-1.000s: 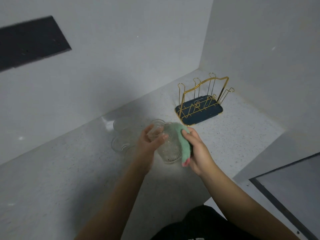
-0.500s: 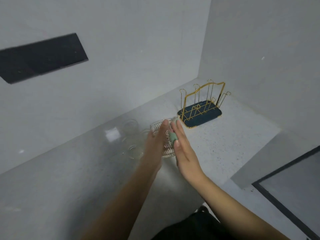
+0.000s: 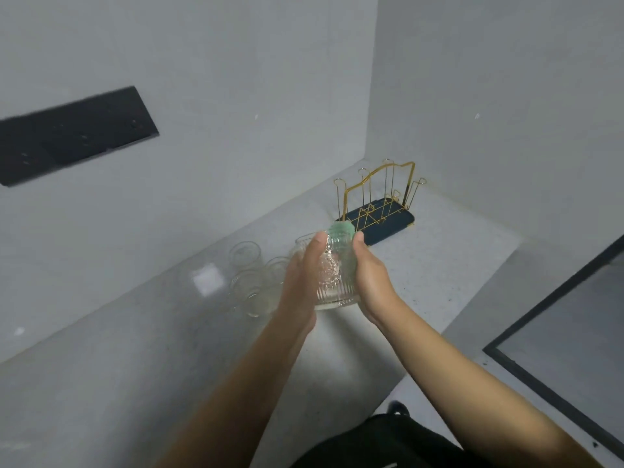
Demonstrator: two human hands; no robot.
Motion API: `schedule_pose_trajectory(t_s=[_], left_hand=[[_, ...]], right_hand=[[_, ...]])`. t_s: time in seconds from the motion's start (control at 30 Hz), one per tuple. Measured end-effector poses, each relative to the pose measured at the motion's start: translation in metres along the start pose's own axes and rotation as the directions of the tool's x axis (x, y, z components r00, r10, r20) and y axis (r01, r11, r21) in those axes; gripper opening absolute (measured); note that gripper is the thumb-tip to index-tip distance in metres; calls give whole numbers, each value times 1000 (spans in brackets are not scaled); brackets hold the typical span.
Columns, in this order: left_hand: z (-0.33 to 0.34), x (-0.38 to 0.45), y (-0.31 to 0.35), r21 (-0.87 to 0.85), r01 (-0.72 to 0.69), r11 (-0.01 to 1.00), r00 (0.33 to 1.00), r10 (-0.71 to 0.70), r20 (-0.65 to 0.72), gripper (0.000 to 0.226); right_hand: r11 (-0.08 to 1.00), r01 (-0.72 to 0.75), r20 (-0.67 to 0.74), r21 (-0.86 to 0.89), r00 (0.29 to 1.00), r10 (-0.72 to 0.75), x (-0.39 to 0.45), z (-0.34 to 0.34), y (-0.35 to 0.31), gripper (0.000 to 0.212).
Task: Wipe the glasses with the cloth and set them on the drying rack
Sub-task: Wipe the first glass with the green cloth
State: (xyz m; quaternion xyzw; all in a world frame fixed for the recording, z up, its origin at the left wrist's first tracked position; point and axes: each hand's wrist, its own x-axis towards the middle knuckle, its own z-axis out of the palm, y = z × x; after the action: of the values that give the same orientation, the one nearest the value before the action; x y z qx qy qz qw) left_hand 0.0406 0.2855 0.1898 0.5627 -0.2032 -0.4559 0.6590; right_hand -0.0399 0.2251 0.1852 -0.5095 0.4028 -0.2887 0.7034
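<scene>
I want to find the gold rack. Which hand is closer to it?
Right. The right hand is just below the rack; the left hand is across the glass.

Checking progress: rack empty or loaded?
Empty. The rack shows bare gold pegs; one glass is in hand, the others on the counter.

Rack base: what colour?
Dark navy blue base under gold wire rack; head view, the only one.
</scene>
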Motion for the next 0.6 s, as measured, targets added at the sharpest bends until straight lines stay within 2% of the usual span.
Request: schedule_pose_trajectory(t_s=[0.03, 0.1, 0.2, 0.27, 0.33, 0.4, 0.47, 0.5, 0.57, 0.6], left_hand=[[0, 1, 1, 18, -6, 1000, 1000, 5, 8, 35], [-3, 4, 4, 52, -43, 998, 999, 44, -10, 41], [-7, 9, 4, 179, -89, 980, 993, 102, -62, 73], [-5, 5, 0, 264, -134, 955, 986, 157, -65, 81], [-2, -1, 2, 258, -171, 951, 980, 192, -56, 71], [-4, -6, 4, 190, -192, 963, 980, 199, -18, 50], [-9, -10, 4, 118, -155, 981, 988, 157, -4, 31], [-9, -11, 4, 91, -132, 987, 991, 132, 2, 26], [-7, -13, 2, 67, -116, 991, 993, 115, 14, 26], [-5, -13, 3, 52, -107, 993, 994, 107, 10, 29]], right_hand=[[997, -24, 13, 71, 1000, 23, 1, 1, 0, 52], [995, 72, 7, 70, 997, -73, -2, 4, 5, 51], [964, 257, -50, -63, 964, -260, -11, 7, 10, 46], [923, 349, -62, -164, 930, -363, -17, 10, 10, 42], [886, 403, -18, -230, 908, -418, -26, 17, 8, 42], [871, 433, 44, -234, 899, -435, -32, 20, 12, 41], [885, 387, 53, -259, 921, -387, -30, 16, 15, 41], [919, 309, 7, -243, 948, -317, -25, 12, 14, 44], [985, 120, -52, -125, 990, -128, -14, 7, 9, 51], [991, 99, -37, -87, 994, -102, -13, 7, 7, 53]])
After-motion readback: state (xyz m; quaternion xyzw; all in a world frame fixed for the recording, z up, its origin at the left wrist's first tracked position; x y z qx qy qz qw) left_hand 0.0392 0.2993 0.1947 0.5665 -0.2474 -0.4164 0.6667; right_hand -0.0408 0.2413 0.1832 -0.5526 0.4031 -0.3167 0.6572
